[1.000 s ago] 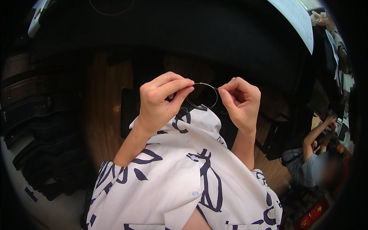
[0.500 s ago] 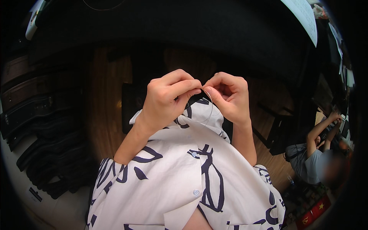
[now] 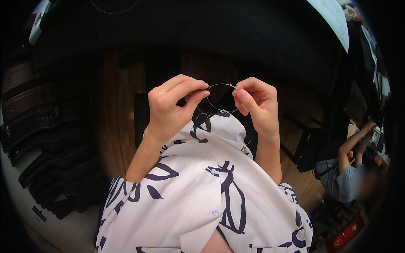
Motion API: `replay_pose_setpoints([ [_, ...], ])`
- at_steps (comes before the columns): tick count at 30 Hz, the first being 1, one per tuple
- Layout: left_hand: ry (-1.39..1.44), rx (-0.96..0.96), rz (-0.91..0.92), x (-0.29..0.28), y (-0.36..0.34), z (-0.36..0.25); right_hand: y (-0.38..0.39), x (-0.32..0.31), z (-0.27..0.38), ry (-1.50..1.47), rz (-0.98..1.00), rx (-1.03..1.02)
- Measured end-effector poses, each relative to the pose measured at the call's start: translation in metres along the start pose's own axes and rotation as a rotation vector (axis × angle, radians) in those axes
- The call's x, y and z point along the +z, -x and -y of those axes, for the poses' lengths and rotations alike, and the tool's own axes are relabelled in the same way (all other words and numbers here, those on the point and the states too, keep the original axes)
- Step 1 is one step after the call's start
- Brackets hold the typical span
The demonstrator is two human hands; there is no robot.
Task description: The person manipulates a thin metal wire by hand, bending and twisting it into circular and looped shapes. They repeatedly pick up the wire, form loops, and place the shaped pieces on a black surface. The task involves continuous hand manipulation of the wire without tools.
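A thin, shiny wire (image 3: 220,84), like an instrument string, is bent into a loop between my hands, in front of my patterned shirt. My left hand (image 3: 171,101) pinches its left side between thumb and fingertips. On the other side, my right hand (image 3: 260,105) grips it between thumb and curled fingers. A tiny reddish spot shows on the wire close to the right fingertips. Lower strands curve beneath the fingers, and a small twisted loop (image 3: 201,115) hangs below my left fingertips. Where the wire's ends lie, I cannot make out.
A dark table (image 3: 190,29) stretches across the far side, with another thin wire loop (image 3: 114,12) on it and a white sheet (image 3: 331,21) at the far right. Dark cases (image 3: 33,116) are stacked at left. Another person (image 3: 341,173) works at right.
My hands were close together, fingertips nearly touching on the wire. Now they have drawn apart, the left one moving leftward, and a round loop shows between them.
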State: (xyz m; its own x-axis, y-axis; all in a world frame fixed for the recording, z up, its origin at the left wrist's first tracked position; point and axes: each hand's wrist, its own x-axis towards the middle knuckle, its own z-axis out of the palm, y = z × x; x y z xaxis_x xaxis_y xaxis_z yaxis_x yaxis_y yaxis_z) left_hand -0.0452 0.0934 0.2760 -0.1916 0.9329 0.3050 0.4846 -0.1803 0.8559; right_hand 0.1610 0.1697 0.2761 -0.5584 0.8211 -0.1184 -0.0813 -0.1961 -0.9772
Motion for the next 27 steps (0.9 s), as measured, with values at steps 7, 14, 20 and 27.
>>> replay_pose_setpoints([
  [7,-0.04,0.076,-0.006,0.001,-0.003,-0.002,-0.002,0.004,0.0,-0.051,0.14,0.062],
  [14,-0.08,0.166,-0.005,0.002,-0.007,0.002,-0.002,-0.001,-0.004,-0.081,0.245,0.132],
  [20,-0.062,0.189,0.007,0.008,-0.005,0.001,-0.005,-0.002,0.002,-0.163,0.295,0.264],
  [27,-0.089,0.137,-0.061,0.011,-0.006,-0.002,-0.008,-0.005,-0.006,-0.258,0.349,0.23],
])
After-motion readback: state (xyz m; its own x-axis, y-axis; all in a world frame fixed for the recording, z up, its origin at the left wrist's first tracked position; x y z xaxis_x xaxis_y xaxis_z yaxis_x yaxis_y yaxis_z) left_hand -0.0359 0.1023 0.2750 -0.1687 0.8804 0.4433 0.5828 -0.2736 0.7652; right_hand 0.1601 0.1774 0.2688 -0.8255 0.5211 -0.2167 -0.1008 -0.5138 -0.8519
